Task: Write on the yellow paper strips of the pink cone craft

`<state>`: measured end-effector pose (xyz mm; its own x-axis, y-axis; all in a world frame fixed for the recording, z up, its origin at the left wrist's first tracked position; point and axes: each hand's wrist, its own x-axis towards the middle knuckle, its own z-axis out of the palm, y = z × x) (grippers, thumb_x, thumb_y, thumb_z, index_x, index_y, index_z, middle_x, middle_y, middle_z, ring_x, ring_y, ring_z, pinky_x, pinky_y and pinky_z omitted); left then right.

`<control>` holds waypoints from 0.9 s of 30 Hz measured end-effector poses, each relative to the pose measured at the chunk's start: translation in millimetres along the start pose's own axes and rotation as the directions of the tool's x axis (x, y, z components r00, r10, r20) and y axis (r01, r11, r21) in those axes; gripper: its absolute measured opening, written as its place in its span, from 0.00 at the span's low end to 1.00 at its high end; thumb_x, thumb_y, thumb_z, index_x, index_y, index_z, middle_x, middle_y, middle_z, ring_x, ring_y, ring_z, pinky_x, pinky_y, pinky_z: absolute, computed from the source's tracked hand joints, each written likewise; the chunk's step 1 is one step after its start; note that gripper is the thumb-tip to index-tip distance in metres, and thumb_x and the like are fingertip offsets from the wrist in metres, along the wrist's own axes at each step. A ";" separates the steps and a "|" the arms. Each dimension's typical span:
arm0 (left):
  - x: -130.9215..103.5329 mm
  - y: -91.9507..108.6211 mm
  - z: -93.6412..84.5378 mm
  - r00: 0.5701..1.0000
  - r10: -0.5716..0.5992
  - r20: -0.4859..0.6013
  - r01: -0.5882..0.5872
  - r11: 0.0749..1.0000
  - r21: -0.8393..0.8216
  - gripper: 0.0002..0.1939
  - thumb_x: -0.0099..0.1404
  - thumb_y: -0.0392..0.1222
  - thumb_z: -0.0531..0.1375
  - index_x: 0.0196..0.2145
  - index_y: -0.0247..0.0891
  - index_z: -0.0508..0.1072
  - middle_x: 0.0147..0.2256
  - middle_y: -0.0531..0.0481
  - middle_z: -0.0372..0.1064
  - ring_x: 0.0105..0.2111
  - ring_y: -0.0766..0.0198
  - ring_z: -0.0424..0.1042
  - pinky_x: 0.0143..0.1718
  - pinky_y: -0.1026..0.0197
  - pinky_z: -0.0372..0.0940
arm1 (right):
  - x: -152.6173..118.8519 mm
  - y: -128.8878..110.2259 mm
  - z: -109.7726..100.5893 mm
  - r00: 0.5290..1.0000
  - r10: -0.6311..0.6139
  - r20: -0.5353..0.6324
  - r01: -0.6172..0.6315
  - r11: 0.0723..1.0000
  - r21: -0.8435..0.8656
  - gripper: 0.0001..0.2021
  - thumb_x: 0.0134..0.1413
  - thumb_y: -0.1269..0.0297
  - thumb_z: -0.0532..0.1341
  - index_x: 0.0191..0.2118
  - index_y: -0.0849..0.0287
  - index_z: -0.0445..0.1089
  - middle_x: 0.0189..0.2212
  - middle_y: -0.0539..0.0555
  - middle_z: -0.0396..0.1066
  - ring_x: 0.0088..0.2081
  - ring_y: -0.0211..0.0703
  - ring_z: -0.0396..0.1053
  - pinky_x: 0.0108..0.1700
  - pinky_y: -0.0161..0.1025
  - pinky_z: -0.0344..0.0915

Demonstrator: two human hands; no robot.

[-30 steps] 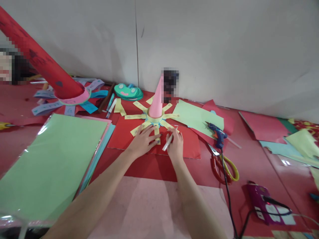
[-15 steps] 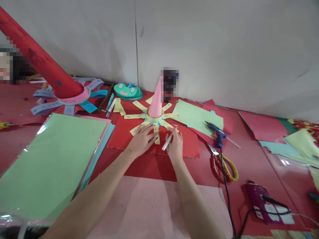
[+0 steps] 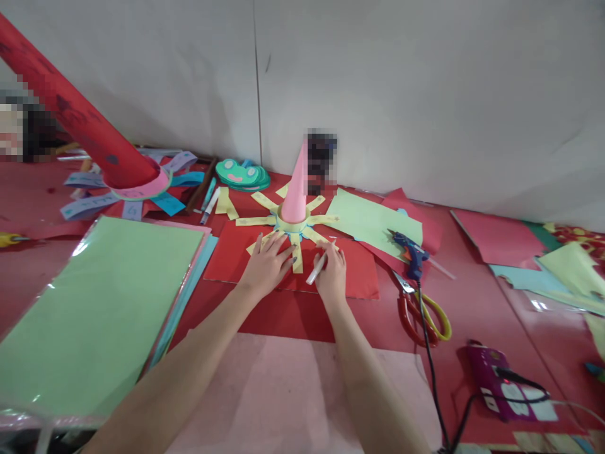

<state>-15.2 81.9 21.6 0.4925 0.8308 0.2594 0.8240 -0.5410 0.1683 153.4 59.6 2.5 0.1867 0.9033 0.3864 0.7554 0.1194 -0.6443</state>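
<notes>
A pink paper cone (image 3: pixel 295 198) stands upright in a yellow paper ring (image 3: pixel 292 225), with yellow strips (image 3: pixel 255 221) spreading outward like rays. Some strips bear small drawn marks. My left hand (image 3: pixel 267 265) lies palm down at the lower left strips, its fingers stretched out and holding nothing; it partly covers one strip. Between the fingers of my right hand (image 3: pixel 332 271) is a white pen (image 3: pixel 316 270), tilted, its upper end near the lower right strip. Both hands are over red card (image 3: pixel 362 277) on the table.
Right of the hands are a blue glue gun (image 3: pixel 412 253), scissors (image 3: pixel 443 315) and a purple power box (image 3: pixel 501 384) with cords. Plastic-wrapped green paper (image 3: pixel 113 302) lies left. Behind it, a red paper tube (image 3: pixel 94 132) slants up; green frog cutouts (image 3: pixel 243 175) sit by the wall.
My left hand has shifted slightly left, uncovering more of the front strip. My right hand and the pen stay nearly in place.
</notes>
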 end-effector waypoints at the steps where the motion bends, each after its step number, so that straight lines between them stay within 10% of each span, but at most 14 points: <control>1: -0.2 0.6 0.3 1.000 -0.011 0.002 0.011 1.000 0.002 0.17 0.72 0.42 0.49 0.53 0.40 0.72 0.58 0.40 0.62 0.62 0.48 0.56 0.62 0.37 0.46 | 0.0 0.0 -0.1 1.000 -0.002 -0.001 0.002 1.000 -0.001 0.13 0.57 0.71 0.50 0.45 0.58 0.67 0.39 0.57 0.76 0.42 0.47 0.71 0.59 0.54 0.54; 27: -0.2 0.2 -0.4 0.980 -0.200 -0.009 0.201 0.978 0.054 0.21 0.72 0.45 0.45 0.54 0.34 0.69 0.62 0.37 0.54 0.64 0.46 0.49 0.63 0.35 0.42 | -1.9 -0.3 -2.2 0.999 0.005 0.048 -0.003 0.999 -0.051 0.15 0.57 0.72 0.49 0.47 0.59 0.67 0.40 0.58 0.75 0.46 0.48 0.69 0.60 0.53 0.53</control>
<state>-15.3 81.5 22.0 0.3147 0.9211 0.2293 0.9201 -0.3553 0.1649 154.2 57.0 3.5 0.1603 0.9225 0.3512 0.7859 0.0960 -0.6109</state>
